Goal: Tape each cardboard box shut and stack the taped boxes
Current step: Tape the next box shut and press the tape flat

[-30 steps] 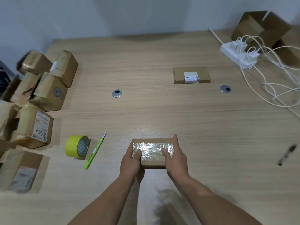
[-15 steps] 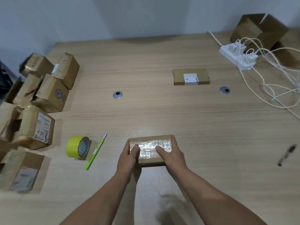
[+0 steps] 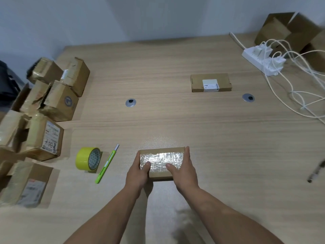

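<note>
On the near middle of the woodgrain table (image 3: 175, 120), the left hand (image 3: 138, 171) and right hand (image 3: 183, 170) clasped the short ends of a flat rectangular cardboard box (image 3: 161, 173), thumbs pressing its glossy, crinkled tape wrap, right of a yellow tape roll (image 3: 88, 158).

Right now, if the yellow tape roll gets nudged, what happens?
Yellow tape roll stands on its rim, so it probably rolls or tips flat. Hollow core suggests it's light. Tipping toward its open face could hit the green knife.
</note>
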Motion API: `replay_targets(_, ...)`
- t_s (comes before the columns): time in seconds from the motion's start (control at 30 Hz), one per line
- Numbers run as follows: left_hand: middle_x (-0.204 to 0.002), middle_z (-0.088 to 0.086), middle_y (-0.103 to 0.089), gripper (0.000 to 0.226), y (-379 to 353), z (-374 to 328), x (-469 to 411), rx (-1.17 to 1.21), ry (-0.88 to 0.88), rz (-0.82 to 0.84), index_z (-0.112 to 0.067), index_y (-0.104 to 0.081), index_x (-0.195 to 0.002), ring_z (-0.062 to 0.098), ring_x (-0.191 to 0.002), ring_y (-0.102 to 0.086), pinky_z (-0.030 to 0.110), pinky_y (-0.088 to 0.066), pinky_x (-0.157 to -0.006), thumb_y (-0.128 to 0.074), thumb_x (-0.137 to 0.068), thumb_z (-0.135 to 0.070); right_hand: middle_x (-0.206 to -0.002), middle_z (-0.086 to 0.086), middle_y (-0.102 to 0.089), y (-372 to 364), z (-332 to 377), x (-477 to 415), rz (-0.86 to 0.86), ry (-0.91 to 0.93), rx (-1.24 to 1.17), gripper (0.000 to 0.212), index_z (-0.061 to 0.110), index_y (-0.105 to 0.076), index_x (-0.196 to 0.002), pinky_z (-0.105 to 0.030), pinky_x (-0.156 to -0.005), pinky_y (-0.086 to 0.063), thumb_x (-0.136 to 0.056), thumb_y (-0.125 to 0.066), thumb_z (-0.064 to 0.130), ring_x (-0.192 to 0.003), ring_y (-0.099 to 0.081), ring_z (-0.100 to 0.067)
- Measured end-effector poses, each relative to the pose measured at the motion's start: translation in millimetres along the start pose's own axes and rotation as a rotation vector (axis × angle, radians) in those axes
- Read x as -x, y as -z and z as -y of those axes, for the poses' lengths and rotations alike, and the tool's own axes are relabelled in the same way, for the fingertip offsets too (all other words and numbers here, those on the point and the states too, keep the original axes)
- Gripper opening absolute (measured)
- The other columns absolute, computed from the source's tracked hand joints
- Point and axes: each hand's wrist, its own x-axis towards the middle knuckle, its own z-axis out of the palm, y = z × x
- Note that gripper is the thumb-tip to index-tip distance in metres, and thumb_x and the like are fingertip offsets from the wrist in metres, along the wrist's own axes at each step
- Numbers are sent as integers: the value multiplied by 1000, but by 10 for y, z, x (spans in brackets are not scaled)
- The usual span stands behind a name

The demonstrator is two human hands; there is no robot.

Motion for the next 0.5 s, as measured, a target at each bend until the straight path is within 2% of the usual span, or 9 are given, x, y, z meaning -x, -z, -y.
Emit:
replay_targets(0.07, -157, -2, -40, 59, 25, 8, -29, 24, 12, -4, -36, -25, -157, 23, -140, -42, 37, -38, -110, -50, -104, -28, -170, 3, -7, 5, 2, -11, -9, 5, 50, 97, 37, 14, -158, -45, -120, -29, -96, -59, 52, -152, -25, -26)
replay_targets(0.17, -150, -1, -49, 51, 56, 0, -60, 51, 11, -6, -34, -34, -155, 21, -132, -49, 32, -40, -101, -45, -106, -23, -170, -1, -6, 63, 30, 2, -6, 8, 130, 83, 33, 11, -160, -43, -126, -7, -103, -47, 49, -156, -4, -23)
replay_targets(0.27, -146, -4, -53, 47, 64, 5, -72, 41, -5, -9, -38, -38, -152, 16, -124, -51, 31, -40, -95, -39, -107, -25, -170, -1, 0, 99, 19, 15, -22, 56, 282, 79, 26, 14, -160, -43, -125, 3, -104, -36, 54, -156, 11, -20)
replay_targets(0.33, -152, -3, -46, 50, 62, 10, -50, -37, -29, -8, -39, -30, -155, 20, -132, -47, 36, -39, -103, -39, -107, -33, -169, 2, 11, 107, -33, -5, -26, 103, 379, 84, 24, 18, -159, -44, -125, 5, -101, -30, 62, -154, 18, -17)
replay_targets(0.4, -161, -3, -32, 64, 49, 30, -13, -181, -70, 22, -36, -14, -159, 25, -144, -36, 40, -33, -113, -45, -103, -44, -166, 4, 23, 153, -67, -23, -13, 147, 459, 88, 25, 22, -158, -43, -125, 7, -98, -27, 69, -152, 23, -16)
replay_targets(0.5, -167, -6, -11, 85, -11, 48, 43, -252, -184, 21, -31, 2, -160, 20, -153, -17, 36, -24, -117, -55, -99, -46, -161, 7, 34, 234, -43, -31, 10, 242, 569, 83, 33, 26, -155, -40, -125, 8, -99, -23, 68, -150, 28, -15)
